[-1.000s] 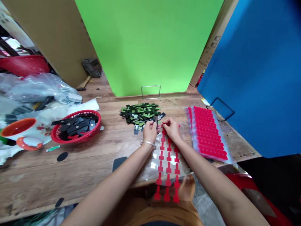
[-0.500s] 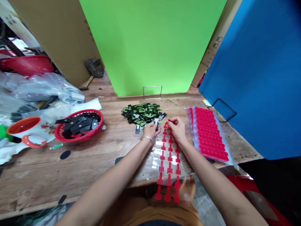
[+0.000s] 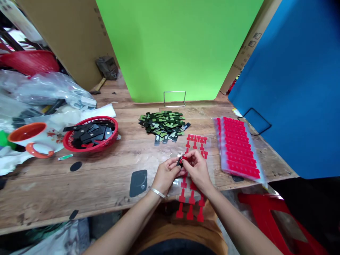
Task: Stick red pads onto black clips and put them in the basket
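Left hand [image 3: 166,173] pinches a small black piece [image 3: 179,162]; right hand [image 3: 198,169] pinches a red sticker [image 3: 185,159] onto it. Both seem light and flimsy; the sticker is best gripped at its edge

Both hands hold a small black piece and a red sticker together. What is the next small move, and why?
Probably press the red T-shaped sticker flat onto the small black piece: the left hand and right hand already pinch them together above the clear sticker sheet, so only the seating seems left.
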A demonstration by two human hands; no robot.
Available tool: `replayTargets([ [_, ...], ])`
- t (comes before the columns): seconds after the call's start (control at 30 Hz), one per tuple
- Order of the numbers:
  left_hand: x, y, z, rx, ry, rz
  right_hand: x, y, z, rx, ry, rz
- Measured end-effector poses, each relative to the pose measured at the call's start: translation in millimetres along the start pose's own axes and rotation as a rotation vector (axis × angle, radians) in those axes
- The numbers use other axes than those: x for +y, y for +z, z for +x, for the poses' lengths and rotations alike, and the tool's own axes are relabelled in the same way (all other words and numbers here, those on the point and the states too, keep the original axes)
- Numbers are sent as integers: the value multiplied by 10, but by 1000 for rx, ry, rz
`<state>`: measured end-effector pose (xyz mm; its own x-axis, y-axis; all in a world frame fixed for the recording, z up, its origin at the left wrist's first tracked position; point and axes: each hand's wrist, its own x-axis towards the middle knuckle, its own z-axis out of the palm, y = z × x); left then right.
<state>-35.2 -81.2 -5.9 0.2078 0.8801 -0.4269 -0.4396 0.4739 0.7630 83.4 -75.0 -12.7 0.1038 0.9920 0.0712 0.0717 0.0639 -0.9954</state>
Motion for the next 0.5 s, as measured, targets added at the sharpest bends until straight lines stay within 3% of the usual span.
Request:
replayTargets([
  [0.5,-52,-33,-22,-3,-15,9,39,28,-105,3,36,50],
])
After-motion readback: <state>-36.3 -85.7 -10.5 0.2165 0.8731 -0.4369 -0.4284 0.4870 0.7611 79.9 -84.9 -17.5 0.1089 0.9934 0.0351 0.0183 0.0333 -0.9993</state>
